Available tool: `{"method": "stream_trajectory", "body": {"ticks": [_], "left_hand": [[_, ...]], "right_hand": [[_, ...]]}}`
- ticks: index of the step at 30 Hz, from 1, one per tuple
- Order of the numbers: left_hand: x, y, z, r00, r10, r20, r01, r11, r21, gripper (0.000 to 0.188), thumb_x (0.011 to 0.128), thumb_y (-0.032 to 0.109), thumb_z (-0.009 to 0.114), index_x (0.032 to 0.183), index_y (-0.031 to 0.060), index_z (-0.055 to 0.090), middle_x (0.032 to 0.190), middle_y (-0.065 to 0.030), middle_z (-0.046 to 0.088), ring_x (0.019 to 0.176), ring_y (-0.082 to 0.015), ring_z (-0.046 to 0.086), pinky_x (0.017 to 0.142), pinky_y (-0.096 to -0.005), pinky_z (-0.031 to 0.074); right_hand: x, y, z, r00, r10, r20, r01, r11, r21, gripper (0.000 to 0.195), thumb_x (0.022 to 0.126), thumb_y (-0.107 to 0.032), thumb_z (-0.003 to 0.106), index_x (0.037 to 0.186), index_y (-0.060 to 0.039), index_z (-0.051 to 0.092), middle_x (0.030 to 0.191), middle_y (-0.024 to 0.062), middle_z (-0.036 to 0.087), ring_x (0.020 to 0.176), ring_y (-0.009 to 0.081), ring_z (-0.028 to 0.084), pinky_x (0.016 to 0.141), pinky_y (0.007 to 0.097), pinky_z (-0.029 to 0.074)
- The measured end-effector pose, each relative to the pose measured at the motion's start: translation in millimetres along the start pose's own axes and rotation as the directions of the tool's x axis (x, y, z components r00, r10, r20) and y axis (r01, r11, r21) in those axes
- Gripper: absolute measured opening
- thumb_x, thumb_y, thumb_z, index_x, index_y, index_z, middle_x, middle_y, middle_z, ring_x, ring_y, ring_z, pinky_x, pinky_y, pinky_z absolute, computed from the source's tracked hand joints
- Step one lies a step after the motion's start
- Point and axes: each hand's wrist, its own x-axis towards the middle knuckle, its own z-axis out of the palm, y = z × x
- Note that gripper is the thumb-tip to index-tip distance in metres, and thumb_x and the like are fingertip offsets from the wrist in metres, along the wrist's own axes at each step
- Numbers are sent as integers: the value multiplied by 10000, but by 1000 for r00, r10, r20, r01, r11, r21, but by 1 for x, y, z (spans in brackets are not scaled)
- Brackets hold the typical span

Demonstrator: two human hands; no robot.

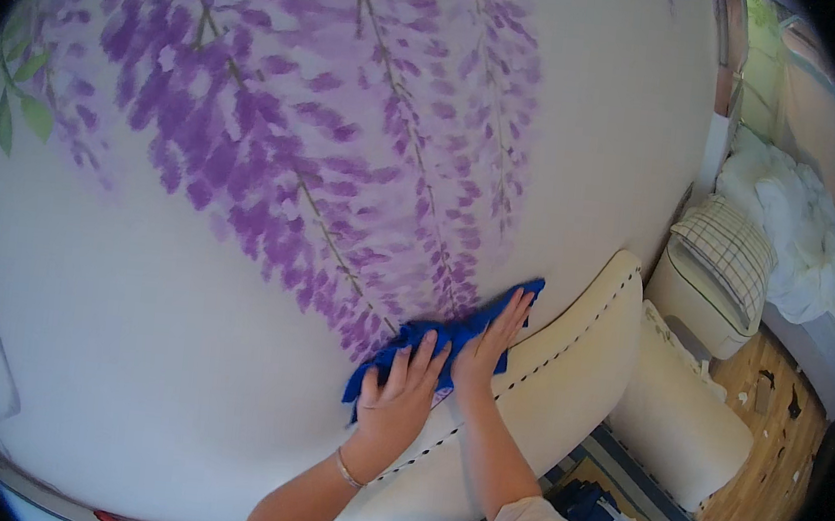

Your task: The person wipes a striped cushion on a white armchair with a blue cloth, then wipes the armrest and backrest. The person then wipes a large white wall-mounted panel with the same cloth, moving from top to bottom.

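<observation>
A blue cloth (467, 329) lies bunched against a pale wall (158, 296) painted with purple wisteria (213, 113). Both my hands press on it, just above the edge of a cream upholstered headboard (566, 358) with a dark dashed trim line. My left hand (401, 394), with a bracelet at the wrist, rests on the lower left part of the cloth, fingers spread. My right hand (488, 346) lies flat on its right part, fingers extended close together. Neither hand's fingers are closed around the cloth.
To the right stand a cream padded piece (688, 422), a cream box-shaped seat with a checked cushion (728, 249) and rumpled white bedding (797, 229). Small debris lies on the wooden floor (768, 460). Folded clothes (590, 503) lie on a striped rug near my right arm.
</observation>
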Motion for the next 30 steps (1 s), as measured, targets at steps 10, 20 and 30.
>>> {"method": "stream_trajectory", "body": {"ticks": [10, 20, 30], "left_hand": [[114, -66, -51, 950, -227, -213, 239, 971, 30, 544, 873, 358, 585, 1360, 125, 521, 1507, -154, 382, 1381, -361, 340, 1106, -597, 91], [66, 13, 20, 995, 73, -72, -78, 995, -62, 524, 847, 293, 580, 1345, 137, 536, 1466, -69, 448, 1279, -232, 435, 1063, -437, 290], [-58, -34, 16, 998, 15, -64, -17, 999, -36, 419, 839, 303, 621, 1250, 227, 610, 1394, -44, 510, 1127, -228, 495, 1008, -429, 302]], "right_hand": [[158, -139, -16, 848, -525, -77, 528, 849, 16, 687, 831, -395, 605, 1456, -174, 423, 1558, 178, 263, 1403, 478, 213, 1102, 633, 141], [67, 2, -5, 994, 32, -108, -30, 999, 25, 661, 926, -240, 506, 1521, -122, 242, 1587, 189, 143, 1434, 455, 128, 1159, 538, 91], [-66, -16, 21, 999, 52, 12, -53, 995, 79, 688, 972, -346, 391, 1538, -54, 131, 1589, 240, 34, 1443, 475, 48, 1132, 608, 50]]}}
